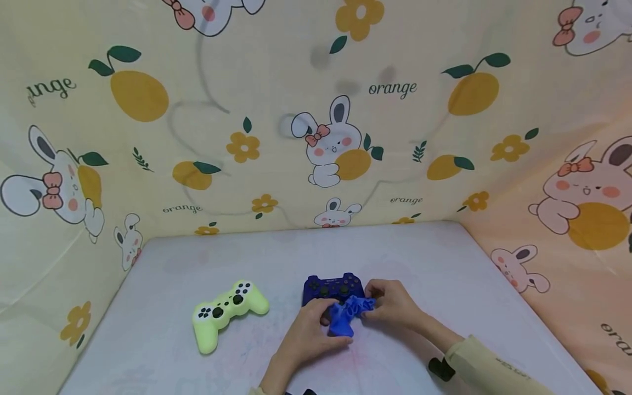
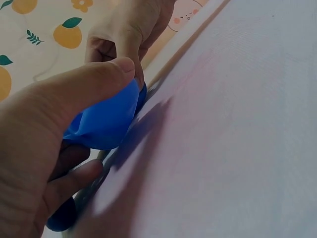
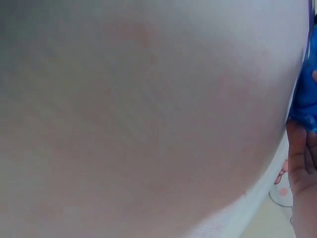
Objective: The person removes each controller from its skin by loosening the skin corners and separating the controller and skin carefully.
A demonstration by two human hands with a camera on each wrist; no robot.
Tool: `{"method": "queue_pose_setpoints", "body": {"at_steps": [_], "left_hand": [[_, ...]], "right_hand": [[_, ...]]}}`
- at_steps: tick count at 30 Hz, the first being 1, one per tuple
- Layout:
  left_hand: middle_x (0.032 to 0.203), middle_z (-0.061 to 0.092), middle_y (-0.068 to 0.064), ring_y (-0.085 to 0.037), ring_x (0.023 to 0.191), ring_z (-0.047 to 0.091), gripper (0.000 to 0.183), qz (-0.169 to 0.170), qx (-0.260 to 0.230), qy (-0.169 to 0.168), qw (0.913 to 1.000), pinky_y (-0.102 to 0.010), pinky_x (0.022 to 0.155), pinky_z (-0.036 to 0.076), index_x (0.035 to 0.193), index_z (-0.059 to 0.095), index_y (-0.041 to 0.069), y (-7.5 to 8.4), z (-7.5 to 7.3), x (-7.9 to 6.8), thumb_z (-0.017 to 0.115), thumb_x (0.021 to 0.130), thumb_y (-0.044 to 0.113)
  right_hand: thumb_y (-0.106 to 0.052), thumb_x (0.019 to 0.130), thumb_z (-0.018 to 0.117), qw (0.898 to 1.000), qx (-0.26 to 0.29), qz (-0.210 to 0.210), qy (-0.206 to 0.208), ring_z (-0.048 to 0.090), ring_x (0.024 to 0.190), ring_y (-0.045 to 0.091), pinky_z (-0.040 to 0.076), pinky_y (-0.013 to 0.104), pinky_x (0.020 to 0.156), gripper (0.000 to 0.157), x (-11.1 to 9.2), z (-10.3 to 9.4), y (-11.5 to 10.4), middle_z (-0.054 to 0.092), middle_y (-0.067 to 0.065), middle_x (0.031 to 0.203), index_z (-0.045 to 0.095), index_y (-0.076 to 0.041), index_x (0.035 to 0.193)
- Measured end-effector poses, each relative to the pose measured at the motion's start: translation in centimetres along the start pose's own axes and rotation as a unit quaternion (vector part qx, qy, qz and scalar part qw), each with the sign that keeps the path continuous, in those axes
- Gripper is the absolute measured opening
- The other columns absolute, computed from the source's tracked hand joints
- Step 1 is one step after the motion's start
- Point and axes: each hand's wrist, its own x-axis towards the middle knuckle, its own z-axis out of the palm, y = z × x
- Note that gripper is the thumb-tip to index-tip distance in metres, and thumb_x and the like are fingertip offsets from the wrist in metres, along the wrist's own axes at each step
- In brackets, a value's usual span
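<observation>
A crumpled, rubbery blue silicone cover (image 1: 343, 323) is held between both hands, over the near side of a dark blue game controller (image 1: 336, 286). My left hand (image 1: 310, 336) grips the cover's left part. In the left wrist view, the thumb lies along the blue cover (image 2: 111, 119) and the fingers are below it. My right hand (image 1: 395, 303) pinches the cover's right end beside the controller. At its right edge, the right wrist view catches only part of the cover (image 3: 306, 94) and fingers (image 3: 298, 153). The dark controller's lower part is hidden by the cover and left hand.
A pale yellow-green game controller (image 1: 227, 312) lies tilted on the white table (image 1: 395, 252), left of the hands. Patterned cloth walls (image 1: 276, 82) with rabbits and oranges enclose the back and sides. A black band piece (image 1: 441, 369) sits at the right sleeve (image 1: 489, 359).
</observation>
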Motion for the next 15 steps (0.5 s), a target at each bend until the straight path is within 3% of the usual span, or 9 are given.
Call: {"method": "queue_pose_setpoints", "body": {"at_steps": [8,15], "left_hand": [[0.115,0.062,0.001,-0.012,0.099,0.057,0.073,0.002,0.02,0.001,0.9998,-0.024,0.082,0.05,0.126,0.062,0.008,0.04,0.01,0.04,0.086,0.071,0.05],[0.114,0.063,0.0,-0.012,0.098,0.057,0.07,0.007,0.011,0.003,0.9999,-0.025,0.081,0.05,0.124,0.062,0.007,-0.05,0.01,0.06,0.085,0.073,0.048]], "right_hand": [[-0.01,0.065,0.09,0.999,-0.022,-0.025,-0.023,0.057,0.071,0.008,0.051,0.026,0.064,0.036,0.39,-0.24,-0.2,0.062,-0.012,0.078,0.061,-0.019,0.084],[-0.008,0.067,0.088,0.998,-0.021,-0.051,-0.04,0.059,0.07,0.007,0.053,0.026,0.063,0.033,0.52,-0.55,-0.31,0.062,-0.013,0.078,0.062,-0.018,0.084]]}}
